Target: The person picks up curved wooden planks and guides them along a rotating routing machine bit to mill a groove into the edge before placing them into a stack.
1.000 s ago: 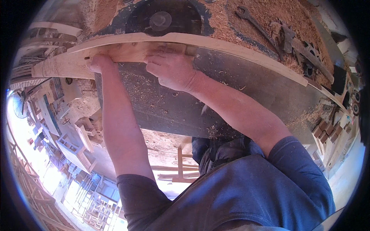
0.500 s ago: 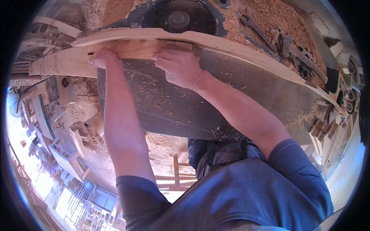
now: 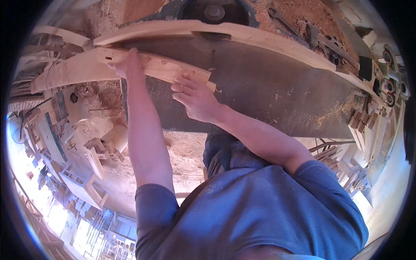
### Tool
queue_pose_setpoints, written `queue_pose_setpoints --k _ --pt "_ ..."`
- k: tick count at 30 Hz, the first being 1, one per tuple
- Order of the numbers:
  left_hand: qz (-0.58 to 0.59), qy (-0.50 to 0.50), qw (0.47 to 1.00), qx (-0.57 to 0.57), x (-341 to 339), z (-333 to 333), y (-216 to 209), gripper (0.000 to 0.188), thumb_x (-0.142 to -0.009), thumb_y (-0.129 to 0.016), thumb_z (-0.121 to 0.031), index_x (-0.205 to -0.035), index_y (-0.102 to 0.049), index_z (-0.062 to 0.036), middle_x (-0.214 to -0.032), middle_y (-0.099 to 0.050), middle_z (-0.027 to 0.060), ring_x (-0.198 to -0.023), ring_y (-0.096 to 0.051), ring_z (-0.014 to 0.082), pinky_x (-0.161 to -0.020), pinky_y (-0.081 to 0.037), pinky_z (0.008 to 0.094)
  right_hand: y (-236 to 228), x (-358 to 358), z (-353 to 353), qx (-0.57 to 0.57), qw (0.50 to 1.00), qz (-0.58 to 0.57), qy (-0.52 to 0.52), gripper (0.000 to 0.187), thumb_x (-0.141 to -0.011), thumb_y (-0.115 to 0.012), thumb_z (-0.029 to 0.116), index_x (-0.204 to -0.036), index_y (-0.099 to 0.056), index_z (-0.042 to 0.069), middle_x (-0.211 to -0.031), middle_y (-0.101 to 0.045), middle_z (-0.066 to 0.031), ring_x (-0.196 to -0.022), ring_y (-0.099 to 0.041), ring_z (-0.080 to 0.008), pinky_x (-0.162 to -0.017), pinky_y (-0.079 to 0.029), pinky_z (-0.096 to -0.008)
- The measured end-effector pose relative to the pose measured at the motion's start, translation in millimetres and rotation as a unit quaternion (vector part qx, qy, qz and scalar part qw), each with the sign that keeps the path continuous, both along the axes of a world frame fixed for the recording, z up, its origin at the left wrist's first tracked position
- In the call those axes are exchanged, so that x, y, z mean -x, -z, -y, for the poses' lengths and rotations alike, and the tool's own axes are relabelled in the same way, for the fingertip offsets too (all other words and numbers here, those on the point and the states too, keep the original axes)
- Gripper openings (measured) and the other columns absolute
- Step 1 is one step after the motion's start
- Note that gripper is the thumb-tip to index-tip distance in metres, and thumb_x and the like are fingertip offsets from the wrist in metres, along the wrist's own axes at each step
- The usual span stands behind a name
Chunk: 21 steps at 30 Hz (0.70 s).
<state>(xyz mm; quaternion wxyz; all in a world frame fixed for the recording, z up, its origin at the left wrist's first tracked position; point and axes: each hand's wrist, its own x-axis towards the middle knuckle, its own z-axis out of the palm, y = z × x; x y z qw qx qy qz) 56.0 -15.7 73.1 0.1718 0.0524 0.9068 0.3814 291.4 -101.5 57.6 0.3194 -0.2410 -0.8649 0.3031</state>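
Note:
A pale wooden board (image 3: 158, 66) lies across the dark metal machine table (image 3: 260, 84), its left part reaching past the table's edge. It has a small dark slot near my left hand and a narrower stub at its right end. My left hand (image 3: 128, 65) grips the board close to that slot, thumb side partly hidden. Fingers bent over the board's near edge, my right hand (image 3: 197, 100) holds it by the right end. Beyond the board runs a long wooden fence (image 3: 277, 41) with a cutout, and a gap of bare table lies between them at the right.
Behind the fence sits a round dark machine part (image 3: 214, 12) amid sawdust. A wrench (image 3: 284, 21) and metal fittings lie at the far right. Wood blocks (image 3: 362, 121) stand at the table's right end; wooden pieces and a frame (image 3: 82, 184) are at the left.
The board's right end has swung away from the fence toward me, opening a gap. My right hand has come nearer with it; my left hand still grips near the slot.

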Motion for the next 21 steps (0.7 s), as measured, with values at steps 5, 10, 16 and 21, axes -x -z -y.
queue_pose_setpoints --k 5,10,16,21 --pt "0.098 -0.006 0.938 -0.332 40.5 78.2 30.4 0.104 -0.077 -0.071 0.004 -0.156 -0.003 0.0043 -0.137 -0.049 0.0269 -0.110 -0.065 0.0322 -0.084 -0.061 0.0391 0.1 -40.0 64.0 0.054 0.988 0.076 -0.121 0.032 -0.067 -0.067 -0.001 -0.099 -0.068 0.004 -0.117 -0.067 -0.0100 -0.126 -0.057 -0.0309 -0.115 -0.040 -0.0461" --pt "0.113 -0.144 0.923 -0.338 -2.3 148.8 7.6 0.098 -0.081 -0.068 0.009 -0.156 -0.006 0.0006 -0.128 -0.056 0.0252 -0.100 -0.067 0.0298 -0.079 -0.061 0.0369 -6.0 -90.3 75.8 0.196 0.928 0.243 -0.204 0.036 -0.069 -0.062 -0.004 -0.103 -0.070 0.004 -0.117 -0.068 -0.0134 -0.122 -0.059 -0.0336 -0.108 -0.046 -0.0424" --pt "0.156 -0.230 0.853 -0.441 -35.0 298.4 11.6 0.067 -0.085 -0.066 0.001 -0.144 -0.034 -0.0012 -0.126 -0.057 0.0203 -0.105 -0.064 0.0307 -0.090 -0.056 0.0467 -5.7 -99.1 94.8 0.402 0.879 0.188 -0.173 0.038 -0.078 -0.067 0.004 -0.116 -0.070 -0.001 -0.106 -0.073 -0.0177 -0.103 -0.069 -0.0349 -0.093 -0.054 -0.0377" --pt "0.208 -0.261 0.784 -0.523 -152.3 345.6 -35.9 0.058 -0.086 -0.069 -0.013 -0.139 -0.047 -0.0026 -0.129 -0.058 0.0168 -0.116 -0.059 0.0334 -0.103 -0.047 0.0513 1.2 -96.7 116.1 0.738 0.651 0.057 -0.165 0.062 -0.088 -0.072 0.012 -0.141 -0.047 -0.008 -0.122 -0.068 -0.0184 -0.115 -0.065 -0.0295 -0.102 -0.048 -0.0400"
